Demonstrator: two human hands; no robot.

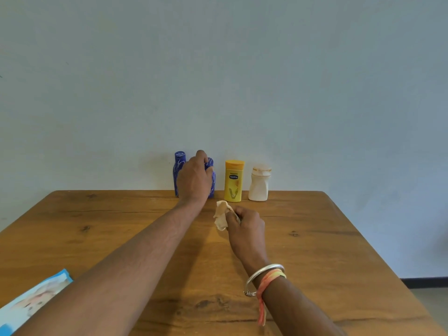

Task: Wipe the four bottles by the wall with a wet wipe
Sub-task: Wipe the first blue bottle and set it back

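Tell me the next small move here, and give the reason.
Probably move the right hand with its wipe forward and left onto the second blue bottle. The left hand grips that bottle near its top, steadying it, while the wipe is held just short of it, touching no bottle.

Table (315, 251) butts against the wall (218, 69). Four bottles stand upright in a row on its far edge, at the wall, slightly left of centre. Leftmost bottle (179, 166) and second bottle (211, 180) are close together; can't tell if they touch. Left hand (194, 178) sits in front of both, wrapped over the second bottle's top. Third bottle (233, 181) is just right of it, small gap. Fourth bottle (260, 184) is at the right end, beside the third, not touching. Right hand (244, 226) is in front of the third bottle, nearer the person, holding the wipe (221, 215), which sticks out on its left. Wipes pack (31, 299) lies at the near-left corner, well apart from the row.
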